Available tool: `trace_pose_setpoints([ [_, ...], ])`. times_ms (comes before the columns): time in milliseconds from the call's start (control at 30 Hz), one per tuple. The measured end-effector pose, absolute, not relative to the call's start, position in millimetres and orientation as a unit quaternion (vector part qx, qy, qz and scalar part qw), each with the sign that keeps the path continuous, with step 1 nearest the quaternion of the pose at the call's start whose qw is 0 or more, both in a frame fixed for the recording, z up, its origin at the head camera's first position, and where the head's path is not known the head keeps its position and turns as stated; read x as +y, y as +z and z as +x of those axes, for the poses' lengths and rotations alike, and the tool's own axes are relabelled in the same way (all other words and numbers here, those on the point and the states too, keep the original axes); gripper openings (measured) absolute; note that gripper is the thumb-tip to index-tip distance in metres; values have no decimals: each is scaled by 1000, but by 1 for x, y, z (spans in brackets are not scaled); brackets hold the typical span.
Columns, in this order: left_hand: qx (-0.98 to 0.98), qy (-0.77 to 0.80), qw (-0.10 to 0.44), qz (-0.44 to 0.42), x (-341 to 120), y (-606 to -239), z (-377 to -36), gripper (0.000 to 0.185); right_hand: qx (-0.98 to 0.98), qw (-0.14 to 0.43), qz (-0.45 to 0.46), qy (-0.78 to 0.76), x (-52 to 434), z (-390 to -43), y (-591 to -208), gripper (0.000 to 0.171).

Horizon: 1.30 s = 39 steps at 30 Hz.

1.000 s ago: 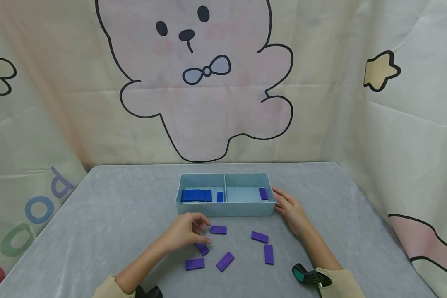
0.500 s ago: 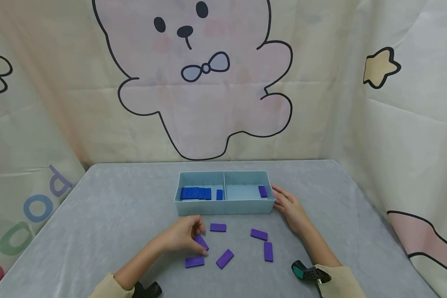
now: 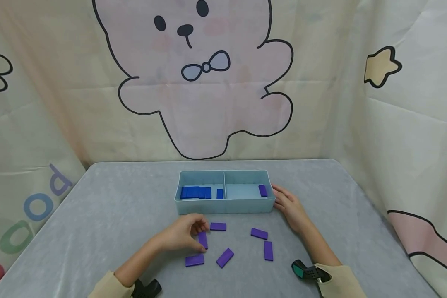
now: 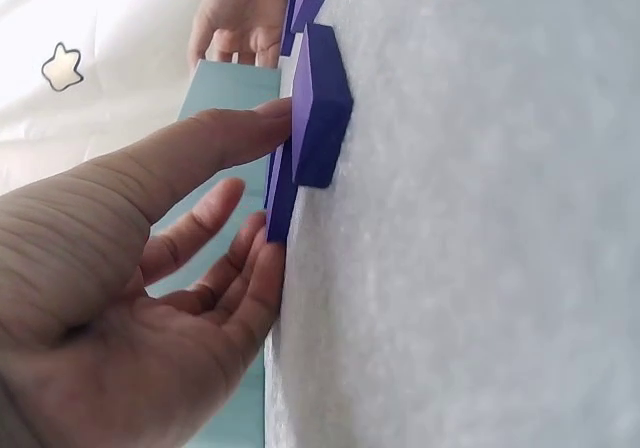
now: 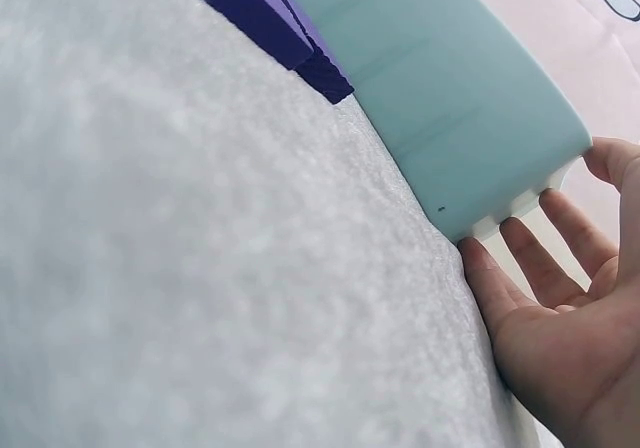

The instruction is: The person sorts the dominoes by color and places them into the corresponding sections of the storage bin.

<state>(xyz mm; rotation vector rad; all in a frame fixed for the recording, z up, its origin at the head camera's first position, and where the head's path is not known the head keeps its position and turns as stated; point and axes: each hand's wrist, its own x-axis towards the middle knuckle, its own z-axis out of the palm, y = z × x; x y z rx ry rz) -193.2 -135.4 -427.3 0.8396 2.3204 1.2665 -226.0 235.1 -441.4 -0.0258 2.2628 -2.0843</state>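
Apparent pick-up: left hand pinches flat purple rectangular block between fingertips; likely calls for lifting next; right hand, fingers apart

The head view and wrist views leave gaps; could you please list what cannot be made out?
Head view: part of the purple block pinched by the left hand, covered by that hand.
Left wrist view: the inside of the box, hidden by its wall.
Right wrist view: part of the right hand, cut off by the right edge.

Blocks lie before the box on the table.
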Motion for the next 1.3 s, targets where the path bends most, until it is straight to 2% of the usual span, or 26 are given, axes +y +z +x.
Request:
trace_pose_setpoints([
  [367,818,452,192,299,-140,-427,-196,47,729,31,-12,-684,233,-226,-440,56],
  [733,846,401,163,312,-144,-426,-197,42,733,26,-14,-680,233,-229,-441,57],
  [1300,816,464,194,285,-143,-422,-197,41,735,30,-11,-678,235,-229,-444,58],
])
